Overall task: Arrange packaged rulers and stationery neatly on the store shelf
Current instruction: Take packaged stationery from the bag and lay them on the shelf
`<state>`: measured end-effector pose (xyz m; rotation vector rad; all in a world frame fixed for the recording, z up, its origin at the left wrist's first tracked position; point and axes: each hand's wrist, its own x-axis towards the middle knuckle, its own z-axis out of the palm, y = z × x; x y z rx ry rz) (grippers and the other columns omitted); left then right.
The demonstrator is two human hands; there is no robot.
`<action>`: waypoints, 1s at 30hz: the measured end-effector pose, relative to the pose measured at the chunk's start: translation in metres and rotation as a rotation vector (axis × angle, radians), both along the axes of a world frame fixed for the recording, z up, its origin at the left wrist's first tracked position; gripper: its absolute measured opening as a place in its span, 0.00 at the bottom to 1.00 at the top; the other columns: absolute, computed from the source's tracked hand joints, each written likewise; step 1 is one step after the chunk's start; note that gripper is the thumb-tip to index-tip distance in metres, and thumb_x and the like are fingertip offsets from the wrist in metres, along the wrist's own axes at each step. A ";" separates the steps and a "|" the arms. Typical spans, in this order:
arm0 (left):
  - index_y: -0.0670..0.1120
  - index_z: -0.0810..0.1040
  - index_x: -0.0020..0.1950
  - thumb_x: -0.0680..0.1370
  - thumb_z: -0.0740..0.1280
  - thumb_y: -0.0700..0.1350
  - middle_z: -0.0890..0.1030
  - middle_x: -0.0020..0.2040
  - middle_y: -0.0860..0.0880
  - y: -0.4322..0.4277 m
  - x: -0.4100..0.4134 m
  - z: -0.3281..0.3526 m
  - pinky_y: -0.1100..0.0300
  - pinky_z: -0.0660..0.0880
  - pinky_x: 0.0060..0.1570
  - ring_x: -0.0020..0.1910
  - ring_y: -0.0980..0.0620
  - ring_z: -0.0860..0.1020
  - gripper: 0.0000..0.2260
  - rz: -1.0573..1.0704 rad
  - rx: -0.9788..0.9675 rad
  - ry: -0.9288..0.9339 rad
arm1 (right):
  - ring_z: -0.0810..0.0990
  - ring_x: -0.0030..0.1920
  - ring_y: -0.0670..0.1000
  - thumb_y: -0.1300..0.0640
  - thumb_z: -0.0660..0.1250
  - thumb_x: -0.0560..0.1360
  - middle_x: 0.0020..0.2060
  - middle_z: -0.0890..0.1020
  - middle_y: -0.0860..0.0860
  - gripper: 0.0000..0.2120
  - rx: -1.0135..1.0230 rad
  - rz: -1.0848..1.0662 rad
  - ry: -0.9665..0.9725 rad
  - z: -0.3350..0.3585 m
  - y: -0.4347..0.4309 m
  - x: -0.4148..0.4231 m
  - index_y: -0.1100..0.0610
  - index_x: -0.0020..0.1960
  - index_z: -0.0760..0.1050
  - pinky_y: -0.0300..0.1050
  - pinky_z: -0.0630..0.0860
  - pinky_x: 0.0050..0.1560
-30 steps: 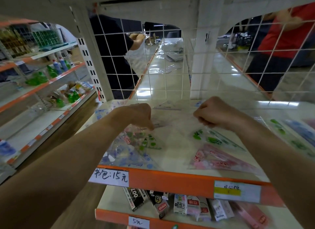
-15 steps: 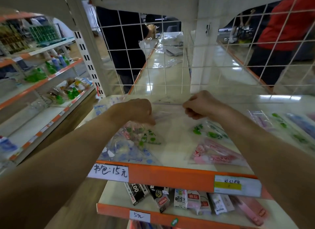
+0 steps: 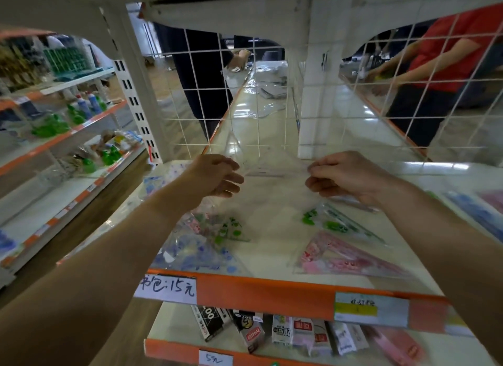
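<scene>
Centrally, both hands hold one clear ruler packet (image 3: 272,167) just above the shelf (image 3: 258,292): the left hand (image 3: 217,175) pinches its left edge, the right hand (image 3: 347,177) its right edge. Lower down, four printed packets (image 3: 345,256) lie flat on the shelf, two overlapping at lower left, two at lower right.

A cream store shelf (image 3: 258,292) with an orange front edge backs onto a white wire grid panel (image 3: 272,107) beside a slotted white upright (image 3: 136,112). Through the grid, glossy shelf tops (image 3: 253,120) reflect overhead light, with a person in black (image 3: 201,74) and a person in red (image 3: 449,47) beside them. At left, more orange-edged shelving (image 3: 54,147) stands on a brown wooden floor (image 3: 89,224).
</scene>
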<state>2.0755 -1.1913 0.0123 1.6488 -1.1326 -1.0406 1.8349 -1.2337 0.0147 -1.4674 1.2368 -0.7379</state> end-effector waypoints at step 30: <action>0.44 0.76 0.43 0.79 0.61 0.38 0.80 0.36 0.47 0.023 -0.027 0.007 0.62 0.78 0.32 0.28 0.54 0.79 0.07 0.010 0.019 0.256 | 0.79 0.44 0.46 0.59 0.70 0.73 0.40 0.83 0.47 0.03 -0.200 -0.043 0.317 -0.001 0.025 -0.055 0.56 0.44 0.83 0.41 0.75 0.50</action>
